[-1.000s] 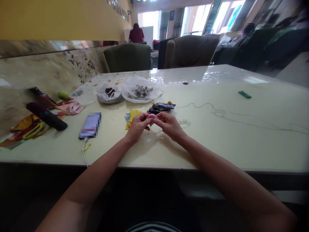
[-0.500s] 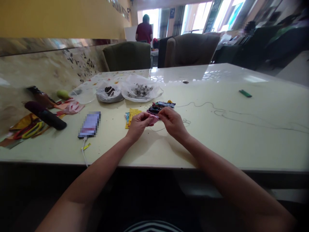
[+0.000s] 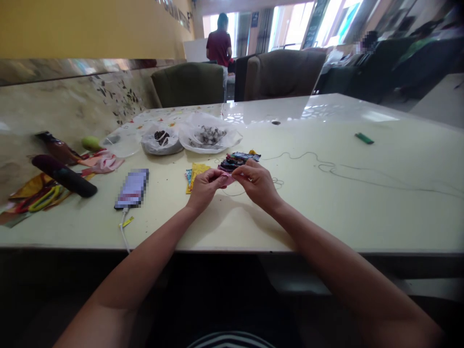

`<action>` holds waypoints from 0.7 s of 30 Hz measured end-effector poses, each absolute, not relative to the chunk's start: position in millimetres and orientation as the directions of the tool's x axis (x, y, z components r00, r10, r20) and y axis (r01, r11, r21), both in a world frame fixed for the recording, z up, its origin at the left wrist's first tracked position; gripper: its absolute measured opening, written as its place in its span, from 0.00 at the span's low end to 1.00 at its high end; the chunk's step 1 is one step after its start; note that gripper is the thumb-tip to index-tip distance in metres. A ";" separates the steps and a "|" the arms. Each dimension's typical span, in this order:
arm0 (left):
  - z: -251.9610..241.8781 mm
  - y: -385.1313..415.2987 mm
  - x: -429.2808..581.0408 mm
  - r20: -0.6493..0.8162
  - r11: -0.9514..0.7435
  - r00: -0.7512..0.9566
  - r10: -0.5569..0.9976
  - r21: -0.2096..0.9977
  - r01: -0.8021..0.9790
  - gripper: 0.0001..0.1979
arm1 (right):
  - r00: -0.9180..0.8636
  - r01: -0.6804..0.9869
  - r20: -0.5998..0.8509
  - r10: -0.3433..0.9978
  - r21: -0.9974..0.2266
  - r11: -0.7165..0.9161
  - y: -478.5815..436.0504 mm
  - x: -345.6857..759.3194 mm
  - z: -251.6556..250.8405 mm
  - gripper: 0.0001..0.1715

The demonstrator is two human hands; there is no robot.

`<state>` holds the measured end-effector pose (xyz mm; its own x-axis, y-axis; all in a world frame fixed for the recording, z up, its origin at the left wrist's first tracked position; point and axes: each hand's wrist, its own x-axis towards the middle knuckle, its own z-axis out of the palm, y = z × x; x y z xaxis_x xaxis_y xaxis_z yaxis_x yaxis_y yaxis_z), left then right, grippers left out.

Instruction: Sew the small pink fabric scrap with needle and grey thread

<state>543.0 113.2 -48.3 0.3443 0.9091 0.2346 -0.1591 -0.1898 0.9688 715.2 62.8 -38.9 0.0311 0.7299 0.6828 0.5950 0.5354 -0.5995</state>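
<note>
My left grip (image 3: 203, 187) pinches cloth (image 3: 226, 180) | right grip (image 3: 259, 180) has risen, hold unclear | left likely steadies alone | nearer counter's (image 3: 326, 217) front edge

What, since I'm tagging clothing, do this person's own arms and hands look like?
Both arms are bare as far as they show, without sleeves. The left hand and right hand wear no gloves, and no watch or bracelet shows.
</note>
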 end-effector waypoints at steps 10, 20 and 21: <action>-48.7 113.5 542.5 0.227 -0.186 0.404 0.886 0.973 -0.139 0.20 | 0.029 0.425 0.601 0.799 -0.731 0.534 63.2 713.2 -37.8 0.07; -46.8 112.1 542.8 0.257 -0.225 0.352 0.900 0.966 -0.128 0.16 | 0.070 0.464 0.627 0.776 -0.709 0.531 62.0 716.2 -33.3 0.07; -46.3 111.6 543.0 0.263 -0.236 0.350 0.899 0.964 -0.120 0.15 | 0.062 0.466 0.624 0.779 -0.708 0.531 62.1 716.3 -34.0 0.07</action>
